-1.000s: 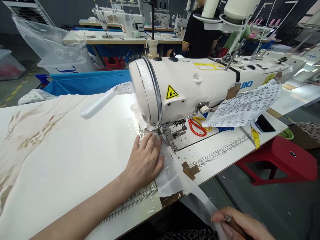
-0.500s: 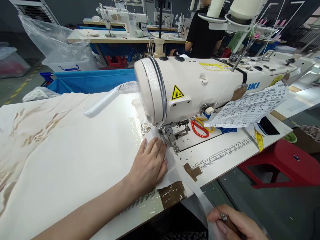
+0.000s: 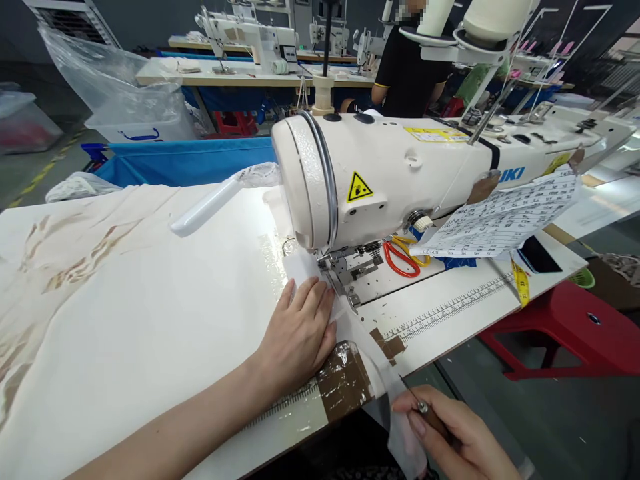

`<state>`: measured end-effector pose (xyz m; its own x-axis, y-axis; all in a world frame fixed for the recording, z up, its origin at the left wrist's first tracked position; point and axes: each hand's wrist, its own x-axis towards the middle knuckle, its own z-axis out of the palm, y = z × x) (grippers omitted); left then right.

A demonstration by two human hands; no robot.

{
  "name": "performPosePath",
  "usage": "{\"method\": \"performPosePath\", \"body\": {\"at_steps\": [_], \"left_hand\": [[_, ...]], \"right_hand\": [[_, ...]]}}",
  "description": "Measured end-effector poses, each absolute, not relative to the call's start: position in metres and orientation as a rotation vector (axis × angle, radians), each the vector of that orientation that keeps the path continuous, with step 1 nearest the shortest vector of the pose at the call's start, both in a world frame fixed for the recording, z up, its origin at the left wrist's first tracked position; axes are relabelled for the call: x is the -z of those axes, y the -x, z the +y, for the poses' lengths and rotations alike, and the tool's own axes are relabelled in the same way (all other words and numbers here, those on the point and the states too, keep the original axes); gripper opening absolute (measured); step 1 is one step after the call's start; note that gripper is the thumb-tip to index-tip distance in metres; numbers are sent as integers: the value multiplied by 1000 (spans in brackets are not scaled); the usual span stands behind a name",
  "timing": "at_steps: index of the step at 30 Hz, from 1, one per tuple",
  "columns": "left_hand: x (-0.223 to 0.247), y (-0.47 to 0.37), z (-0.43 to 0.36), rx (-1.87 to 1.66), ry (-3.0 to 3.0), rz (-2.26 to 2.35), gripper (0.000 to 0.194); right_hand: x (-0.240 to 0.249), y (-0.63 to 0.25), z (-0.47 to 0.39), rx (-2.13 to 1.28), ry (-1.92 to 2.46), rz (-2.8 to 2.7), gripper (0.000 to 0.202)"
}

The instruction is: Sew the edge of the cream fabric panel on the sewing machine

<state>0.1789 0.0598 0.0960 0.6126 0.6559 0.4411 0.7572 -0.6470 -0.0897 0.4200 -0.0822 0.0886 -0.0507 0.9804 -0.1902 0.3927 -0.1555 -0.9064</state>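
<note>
My left hand (image 3: 303, 327) lies flat, palm down, on white fabric (image 3: 303, 268) just in front of the needle area of a white sewing machine (image 3: 380, 173). Its fingers are slightly apart and point at the presser foot. At the lower right, beyond the table's front edge, my right hand (image 3: 440, 427) is closed round an awl (image 3: 434, 421) with a brown handle and thin metal tip. Thumb and fingers of that hand also pinch a white strip (image 3: 370, 347), which runs from the machine over the edge and hangs down.
Red-handled scissors (image 3: 401, 259), a handwritten sheet (image 3: 500, 213), a phone (image 3: 539, 255) and a yellow tape measure (image 3: 521, 283) lie right of the needle area. Cream cloth (image 3: 75, 253) covers the table's left. A red stool (image 3: 575, 320) stands at right; a person (image 3: 413, 67) sits behind.
The fabric under my left hand has moved toward the needle, baring more brown tape near the table edge. My right hand has moved left and slightly up with the awl and strip.
</note>
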Motion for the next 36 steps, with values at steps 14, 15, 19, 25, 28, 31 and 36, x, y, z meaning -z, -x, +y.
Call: {"method": "performPosePath", "body": {"at_steps": [14, 15, 19, 25, 28, 31, 36], "left_hand": [[-97, -182, 62, 596, 2498, -1098, 40], [-98, -182, 62, 582, 2484, -1100, 38], [-101, -183, 67, 477, 2428, -1132, 37], [-102, -179, 70, 447, 2424, -1132, 46], [-102, -177, 68, 488, 2473, -1126, 40], [-101, -176, 67, 492, 2499, -1124, 42], [-101, -176, 70, 498, 2496, -1146, 42]], "right_hand": [[-102, -402, -49, -1186, 1335, -1707, 29], [-103, -401, -47, -1184, 1334, -1704, 28], [-103, -394, -45, -1211, 1340, -1661, 29], [-92, -369, -58, -1618, 1281, -1086, 49], [-86, -359, -66, -1745, 1231, -870, 57], [-84, -357, -69, -1754, 1275, -868, 61], [-84, -359, -66, -1746, 1257, -905, 60]]}}
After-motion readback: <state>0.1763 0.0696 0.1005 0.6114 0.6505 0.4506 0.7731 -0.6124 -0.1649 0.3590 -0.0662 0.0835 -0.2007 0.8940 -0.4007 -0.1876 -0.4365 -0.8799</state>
